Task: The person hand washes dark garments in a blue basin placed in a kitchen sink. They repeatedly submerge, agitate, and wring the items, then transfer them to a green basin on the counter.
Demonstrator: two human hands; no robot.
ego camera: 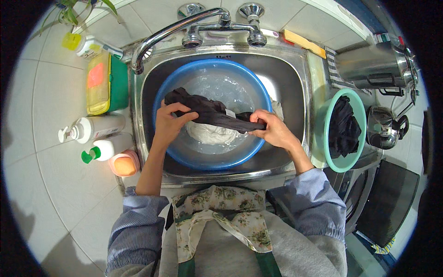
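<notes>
A dark cloth garment with a small white tag stretches between my two hands, above a blue plastic basin. My left hand pinches its left end between thumb and fingers. At the other end, my right hand grips the dark fabric. Below the garment, a pale wet cloth lies in clear water in the basin. The basin stands inside a stainless steel sink. Another light cloth lies in the sink, against the basin's right side.
A chrome faucet arches over the sink's back left. To the left stand a green and yellow box, pump bottles and a soap dish. On the right, a mint-green basin holds dark cloth, beside a kettle and steel pot.
</notes>
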